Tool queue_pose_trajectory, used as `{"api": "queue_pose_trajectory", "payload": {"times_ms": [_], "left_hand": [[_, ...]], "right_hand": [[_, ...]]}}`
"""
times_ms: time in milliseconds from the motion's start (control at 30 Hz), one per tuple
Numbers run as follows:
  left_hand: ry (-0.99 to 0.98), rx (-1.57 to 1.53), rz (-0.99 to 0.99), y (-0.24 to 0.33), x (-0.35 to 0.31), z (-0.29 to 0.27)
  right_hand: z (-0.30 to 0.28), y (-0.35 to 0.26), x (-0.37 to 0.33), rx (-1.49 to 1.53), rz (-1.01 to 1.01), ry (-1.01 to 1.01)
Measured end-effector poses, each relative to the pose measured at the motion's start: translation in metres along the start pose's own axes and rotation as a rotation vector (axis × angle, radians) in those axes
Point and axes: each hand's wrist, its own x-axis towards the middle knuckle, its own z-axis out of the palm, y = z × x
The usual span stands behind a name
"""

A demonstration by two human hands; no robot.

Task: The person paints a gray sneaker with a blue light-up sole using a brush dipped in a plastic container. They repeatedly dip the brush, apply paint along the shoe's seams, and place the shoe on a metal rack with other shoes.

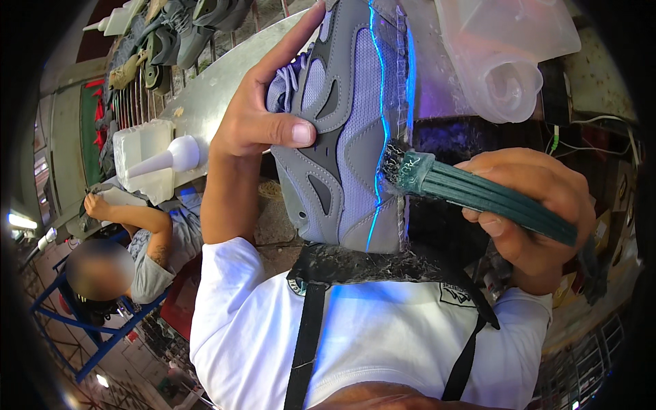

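A grey and lilac sneaker (369, 102) is held up in the middle, its side facing me and its lower edge to the right. My left hand (249, 119) grips it at the lace side, thumb pressed on the upper. A bright blue glowing line runs along the lower part of the upper. My right hand (540, 198) is closed round the dark green handle of a brush (492, 195). The brush's bristles touch the sneaker along that glowing line, near the heel end.
A translucent plastic container (506, 55) stands at the far right. On the metal table (225, 68) at the left is a clear box with a white nozzle bottle (167, 154). Shoes (181, 34) hang on a rack behind. Another person (150, 232) sits at the left.
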Motion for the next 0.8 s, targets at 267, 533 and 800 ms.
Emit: {"api": "queue_pose_trajectory", "payload": {"times_ms": [267, 533, 800], "left_hand": [[0.163, -0.139, -0.165, 0.025, 0.005, 0.017], [0.235, -0.212, -0.172, 0.027, 0.005, 0.016], [0.213, -0.224, -0.176, 0.001, -0.007, -0.015]], "right_hand": [[-0.008, -0.006, 0.008, -0.041, -0.016, -0.056], [-0.014, -0.01, 0.015, 0.02, 0.049, -0.04], [-0.04, -0.016, 0.038, -0.01, 0.089, -0.254]]}}
